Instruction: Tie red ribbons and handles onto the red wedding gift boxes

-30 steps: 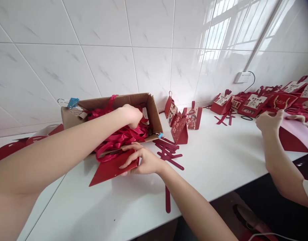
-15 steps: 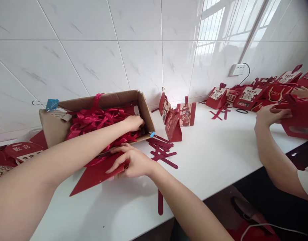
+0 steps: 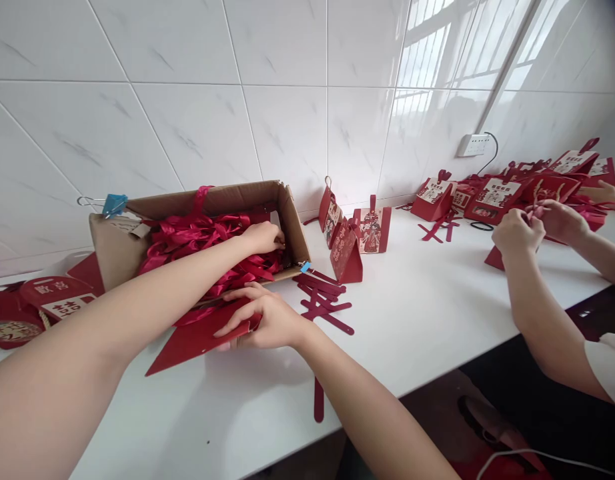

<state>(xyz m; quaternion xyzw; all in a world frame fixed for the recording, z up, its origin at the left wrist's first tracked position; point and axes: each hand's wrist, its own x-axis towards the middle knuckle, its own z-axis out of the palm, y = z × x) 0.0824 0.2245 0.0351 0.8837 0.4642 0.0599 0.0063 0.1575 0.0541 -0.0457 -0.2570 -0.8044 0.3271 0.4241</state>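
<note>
My left hand (image 3: 264, 238) reaches into the right end of a cardboard box (image 3: 296, 233), its fingers bent together; what they hold, if anything, is hidden. Beside it in the box lies a heap of shiny red ribbons (image 3: 192, 243). In front of the box my right hand (image 3: 270, 319) grips a folded red paper piece (image 3: 187, 343) by its right end. The thumb and fingers lie on either side of the paper, which hangs just over the white table (image 3: 227, 427).
Dark red strips (image 3: 322, 297) lie right of the box. Small red gift boxes (image 3: 346, 253) stand behind them. Red bags (image 3: 57, 297) lie at the left. At the right, another person's hands (image 3: 518, 230) work by piled red boxes (image 3: 497, 197).
My left hand has shifted slightly up and left within the box. My right hand still grips the red paper. The other person's hands have come together over a smaller red box.
</note>
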